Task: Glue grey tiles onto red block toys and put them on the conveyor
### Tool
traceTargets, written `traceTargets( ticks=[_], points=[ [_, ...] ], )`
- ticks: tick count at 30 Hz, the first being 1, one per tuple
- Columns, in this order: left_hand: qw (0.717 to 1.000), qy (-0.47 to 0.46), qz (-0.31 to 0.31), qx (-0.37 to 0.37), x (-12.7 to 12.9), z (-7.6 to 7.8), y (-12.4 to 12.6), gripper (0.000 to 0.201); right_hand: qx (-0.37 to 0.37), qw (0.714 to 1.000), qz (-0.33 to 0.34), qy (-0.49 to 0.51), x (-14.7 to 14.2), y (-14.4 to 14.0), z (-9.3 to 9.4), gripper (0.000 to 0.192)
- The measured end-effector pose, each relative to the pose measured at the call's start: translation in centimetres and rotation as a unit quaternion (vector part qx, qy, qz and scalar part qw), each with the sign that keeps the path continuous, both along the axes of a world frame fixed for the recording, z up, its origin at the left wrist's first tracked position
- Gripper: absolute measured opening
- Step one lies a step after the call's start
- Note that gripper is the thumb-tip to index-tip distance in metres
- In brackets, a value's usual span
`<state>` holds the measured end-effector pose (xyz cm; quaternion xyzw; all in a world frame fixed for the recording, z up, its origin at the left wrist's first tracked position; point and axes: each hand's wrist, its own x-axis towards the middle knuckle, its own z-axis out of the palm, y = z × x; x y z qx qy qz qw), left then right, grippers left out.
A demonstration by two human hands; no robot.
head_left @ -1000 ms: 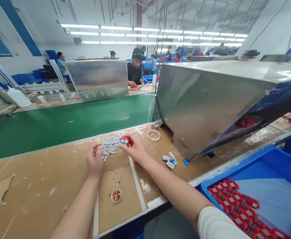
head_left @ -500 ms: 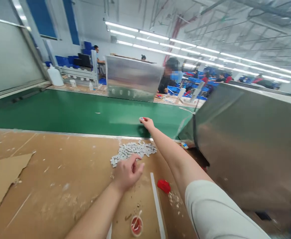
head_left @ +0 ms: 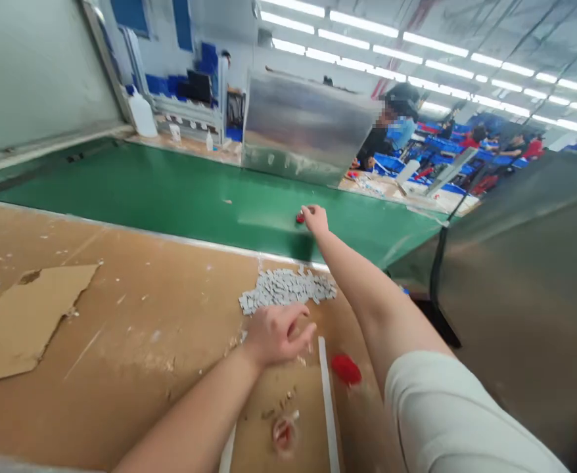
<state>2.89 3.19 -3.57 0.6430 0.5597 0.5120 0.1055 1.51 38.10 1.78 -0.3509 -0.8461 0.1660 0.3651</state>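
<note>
Colours, keyed to the hands. Conveyor belt (head_left: pixel 180 197) beneath the right hand (head_left: pixel 315 219): plain green, edged by a silver strip. Small part (head_left: pixel 300 218) at that hand's fingertips: red. Worktop (head_left: pixel 135 341) under the left hand (head_left: pixel 276 335): brown cardboard flecked with white. Pile of small tiles (head_left: pixel 286 289) just beyond the left hand: pale grey. Blob (head_left: pixel 346 368) right of it: red. Sleeve (head_left: pixel 456 420) on the right arm: off-white. Jug (head_left: pixel 141 113) far left: white.

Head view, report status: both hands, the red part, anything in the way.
Right hand out over green belt, fingers on small red part. Left hand loosely curled on brown bench, beside grey chip pile. Belt around the part bare.
</note>
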Motion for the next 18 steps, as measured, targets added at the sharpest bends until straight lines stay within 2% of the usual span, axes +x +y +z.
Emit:
traceTargets(
  ticks=[2, 3, 4, 6, 8, 11, 13, 15, 18],
  points=[
    [1.0, -0.011, -0.01, -0.006, -0.1, 0.4, 0.1, 0.021, -0.04, 0.999, -0.019, -0.02, 1.9, -2.2, 0.7, 0.034],
    [1.0, -0.011, -0.017, -0.012, -0.1, 0.5, 0.2, 0.022, -0.055, 0.998, -0.005, -0.031, 3.3, -3.7, 1.1, 0.031],
    [1.0, -0.012, -0.024, -0.014, -0.2, 0.6, 0.3, 0.024, -0.062, 0.997, 0.042, -0.036, 5.0, -5.6, 1.5, 0.029],
    [0.999, -0.017, -0.036, -0.024, -0.3, 0.6, 0.6, 0.026, -0.034, 0.992, 0.113, -0.055, 9.4, -10.5, 2.5, 0.029],
    [0.998, -0.026, -0.052, -0.037, -0.5, 0.7, 0.7, 0.029, -0.015, 0.987, 0.121, -0.107, 14.8, -16.2, 3.0, 0.03],
    [0.994, -0.039, -0.084, -0.061, -1.1, 0.8, 0.5, 0.032, -0.02, 0.979, 0.053, -0.198, 22.9, -23.5, 1.2, 0.036],
    [0.989, -0.062, -0.109, -0.075, -1.6, 0.8, 0.3, 0.034, -0.035, 0.969, 0.031, -0.242, 26.6, -26.5, -0.9, 0.035],
    [0.984, -0.085, -0.131, -0.087, -1.9, 0.7, 0.1, 0.035, -0.05, 0.962, 0.049, -0.262, 28.5, -28.0, -2.6, 0.023],
    [0.975, -0.09, -0.166, -0.113, -1.9, 0.8, -0.2, 0.041, -0.056, 0.971, 0.097, -0.21, 28.0, -28.5, -3.5, 0.019]
  ],
)
